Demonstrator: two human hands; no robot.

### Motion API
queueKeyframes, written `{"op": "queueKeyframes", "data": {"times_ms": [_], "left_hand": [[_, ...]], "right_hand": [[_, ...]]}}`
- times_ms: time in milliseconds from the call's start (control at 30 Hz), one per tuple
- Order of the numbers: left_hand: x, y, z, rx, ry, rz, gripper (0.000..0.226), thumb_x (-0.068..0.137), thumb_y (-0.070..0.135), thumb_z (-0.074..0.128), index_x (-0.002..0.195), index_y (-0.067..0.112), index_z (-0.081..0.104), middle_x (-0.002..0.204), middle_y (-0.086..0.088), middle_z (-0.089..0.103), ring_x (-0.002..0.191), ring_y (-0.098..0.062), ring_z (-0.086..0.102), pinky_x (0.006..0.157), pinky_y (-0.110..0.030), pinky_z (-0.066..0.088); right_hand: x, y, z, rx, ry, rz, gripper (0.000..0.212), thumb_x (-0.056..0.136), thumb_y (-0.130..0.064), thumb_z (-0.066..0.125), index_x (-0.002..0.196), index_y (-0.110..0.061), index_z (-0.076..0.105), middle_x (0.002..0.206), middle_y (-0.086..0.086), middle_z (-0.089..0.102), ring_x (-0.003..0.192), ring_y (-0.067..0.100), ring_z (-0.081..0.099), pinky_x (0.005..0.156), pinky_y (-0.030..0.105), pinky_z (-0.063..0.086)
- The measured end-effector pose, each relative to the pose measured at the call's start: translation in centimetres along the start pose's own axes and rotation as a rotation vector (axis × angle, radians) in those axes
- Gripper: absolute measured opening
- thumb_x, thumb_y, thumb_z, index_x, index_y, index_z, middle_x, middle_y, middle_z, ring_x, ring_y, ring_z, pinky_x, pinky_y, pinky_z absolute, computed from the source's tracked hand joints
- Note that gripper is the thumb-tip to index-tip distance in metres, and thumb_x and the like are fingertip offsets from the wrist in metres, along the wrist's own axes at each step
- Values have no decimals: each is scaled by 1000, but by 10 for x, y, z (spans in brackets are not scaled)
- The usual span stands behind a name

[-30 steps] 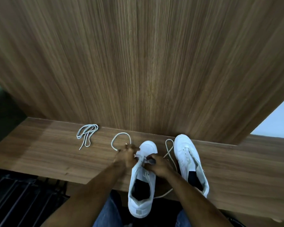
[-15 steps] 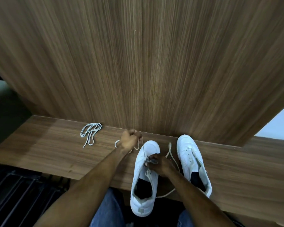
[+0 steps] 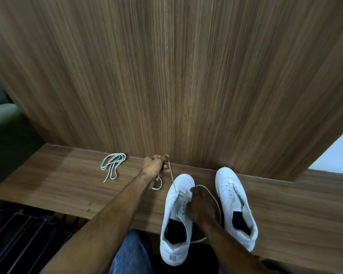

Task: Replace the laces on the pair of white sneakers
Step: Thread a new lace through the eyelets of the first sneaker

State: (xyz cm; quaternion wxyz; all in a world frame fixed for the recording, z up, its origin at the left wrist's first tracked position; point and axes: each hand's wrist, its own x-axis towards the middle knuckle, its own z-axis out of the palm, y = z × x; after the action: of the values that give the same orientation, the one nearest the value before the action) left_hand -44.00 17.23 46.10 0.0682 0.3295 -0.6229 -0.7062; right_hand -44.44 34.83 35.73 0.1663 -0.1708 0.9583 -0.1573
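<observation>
Two white sneakers stand side by side on a wooden bench (image 3: 57,184). The left sneaker (image 3: 176,220) has a cream lace (image 3: 171,176) running taut from its front eyelets up to my left hand (image 3: 155,167), which grips the lace far to the upper left of the toe. A loop of that lace hangs below the fist. My right hand (image 3: 200,206) holds the sneaker at its eyelet flap, fingers curled over the tongue area. More lace trails between the shoes. The right sneaker (image 3: 236,204) stands untouched with a lace partly threaded.
A bundled pale blue-grey lace (image 3: 112,167) lies on the bench to the left. A tall wooden panel (image 3: 166,76) rises right behind the bench. Dark slatted flooring (image 3: 18,244) lies below left. My jeans-clad knees (image 3: 131,254) are under the bench edge.
My left hand has pulled away from the left sneaker's eyelets, up and left toward the back panel, drawing the lace out taut. My right hand stays on the sneaker.
</observation>
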Motion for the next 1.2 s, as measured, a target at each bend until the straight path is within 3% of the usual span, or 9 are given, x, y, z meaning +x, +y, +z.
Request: {"op": "queueKeyframes", "data": {"times_ms": [133,200,267,433,533,667,833,1000,1200], "left_hand": [[-2,10,2,-29,3,32,24,92,11,61,69,10,56,48,-2,52,46,-15,57,37,-18,40],[-5,14,3,-62,-5,47,23,92,8,61,69,7,57,50,-4,51,48,-16,55,40,-16,45],[-5,16,4,-77,-16,53,21,92,8,61,71,6,58,48,-3,51,44,-13,55,44,-17,49],[-9,20,3,-88,-14,59,21,91,8,62,71,7,58,45,-1,51,38,-11,55,41,-16,47],[-12,28,3,-84,-23,62,22,91,10,62,70,7,57,41,1,50,36,-11,55,40,-16,46],[-22,54,7,-15,-63,136,22,92,17,62,72,10,61,40,6,49,36,-7,54,41,-16,40],[-39,97,18,97,-150,305,21,95,20,59,76,11,63,46,6,51,35,-4,48,40,-15,39],[-54,120,30,270,-250,538,16,96,13,56,101,2,67,53,0,48,32,0,39,33,-14,30],[-49,126,28,387,-208,747,18,94,15,59,95,3,72,51,10,55,44,3,47,49,-15,39]], "right_hand": [[4,9,4,393,-148,180,54,94,-35,50,141,-12,38,138,15,51,118,30,57,95,39,50],[5,14,4,455,-170,219,36,91,-39,53,117,-14,54,106,13,67,81,25,67,66,32,55],[7,21,1,420,-196,220,17,87,-35,58,84,-19,57,70,8,63,55,20,59,49,26,46],[15,27,-21,411,-310,284,20,72,-7,64,53,-13,62,61,10,63,59,23,57,59,30,46],[11,14,-52,508,-326,233,24,83,-2,55,59,-8,57,61,11,58,49,16,53,56,25,44],[9,-19,-127,807,-138,70,21,89,11,51,79,-6,58,67,8,60,36,3,54,36,15,38],[3,-59,-199,976,1,-119,15,87,8,59,93,-4,64,69,5,60,45,4,58,50,14,48],[-10,-81,-235,1115,134,-254,15,91,4,56,92,-9,62,65,6,64,51,6,62,51,17,51],[-18,-79,-235,1145,191,-275,15,93,2,55,97,-12,61,72,9,67,54,7,64,52,19,50]]}}
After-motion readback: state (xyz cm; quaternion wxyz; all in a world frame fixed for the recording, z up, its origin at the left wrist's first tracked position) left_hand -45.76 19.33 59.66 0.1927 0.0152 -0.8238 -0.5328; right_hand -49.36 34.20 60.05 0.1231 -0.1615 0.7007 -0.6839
